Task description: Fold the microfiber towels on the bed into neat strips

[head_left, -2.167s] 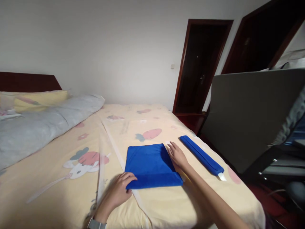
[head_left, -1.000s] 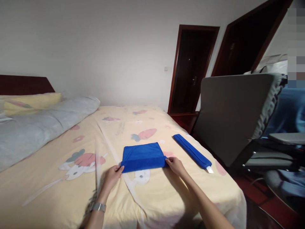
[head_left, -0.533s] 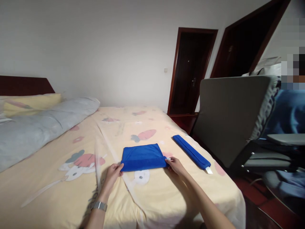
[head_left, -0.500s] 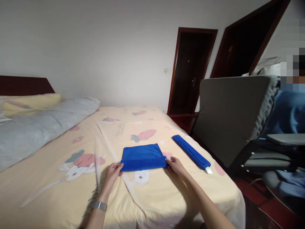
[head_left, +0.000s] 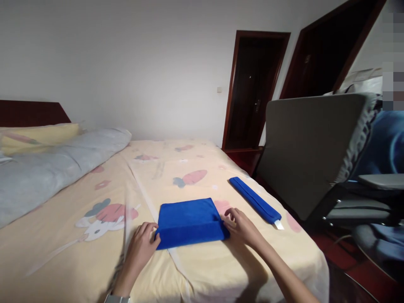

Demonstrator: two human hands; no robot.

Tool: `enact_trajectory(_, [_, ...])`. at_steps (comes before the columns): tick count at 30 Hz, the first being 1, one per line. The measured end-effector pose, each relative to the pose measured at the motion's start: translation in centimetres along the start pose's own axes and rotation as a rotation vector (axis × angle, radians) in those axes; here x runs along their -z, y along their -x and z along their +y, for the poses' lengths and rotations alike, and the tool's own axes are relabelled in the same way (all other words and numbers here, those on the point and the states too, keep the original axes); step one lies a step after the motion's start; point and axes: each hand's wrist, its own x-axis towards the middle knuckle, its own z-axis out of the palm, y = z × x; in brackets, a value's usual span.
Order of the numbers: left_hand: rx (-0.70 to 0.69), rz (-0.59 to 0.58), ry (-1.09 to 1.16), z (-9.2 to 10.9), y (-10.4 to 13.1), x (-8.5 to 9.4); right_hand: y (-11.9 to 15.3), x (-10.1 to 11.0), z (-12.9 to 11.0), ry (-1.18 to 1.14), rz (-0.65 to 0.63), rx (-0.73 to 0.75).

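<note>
A blue towel (head_left: 192,221) lies on the bed, with a strip along its near side folded over. At its left edge is my left hand (head_left: 140,242), thumb and fingers parted, the thumb tip touching the cloth. My right hand (head_left: 241,225) rests by the right edge with fingers loosely bent and apart, close against the folded strip's corner. Neither hand shows a firm hold on the towel. To the right, a second blue towel (head_left: 255,200) is folded into a long narrow band, with a white tag (head_left: 279,224) at its near end.
A yellow patterned sheet (head_left: 221,269) covers the bed. Grey bedding (head_left: 63,164) and a yellow pillow (head_left: 44,136) lie at the left. Beyond the bed's right edge stands a grey-covered chair (head_left: 309,147), with a person in blue (head_left: 388,143) beside it. A dark door (head_left: 252,92) is behind.
The towel has shifted toward me and its folded strip lies nearer. Both hands came nearer with it, and their pinch on its edges has loosened.
</note>
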Motion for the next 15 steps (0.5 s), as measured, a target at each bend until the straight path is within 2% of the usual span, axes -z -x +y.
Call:
enact_trajectory(3, [-0.171, -0.125, 0.049, 0.7, 0.0, 0.5, 0.2, 0.7, -1.2, -0.028, -0.148, 0.261])
enact_trajectory(6, [-0.15, -0.266, 0.103, 0.5, 0.2, 0.3, 0.3, -0.1, -1.3, -0.013, -0.203, 0.324])
enact_trajectory(9, [-0.034, -0.276, 0.212, -0.3, 0.0, 0.0, 0.0, -1.1, -0.6, -0.058, -0.138, 0.256])
enact_trajectory(13, [0.12, -0.245, 0.386, -1.2, -1.1, -0.3, -0.9, -1.9, 0.8, -0.35, -0.108, 0.065])
enact_trajectory(15, [0.174, -0.191, 0.445, -1.5, -1.8, -0.8, -1.6, -2.4, 1.4, -0.454, -0.073, -0.064])
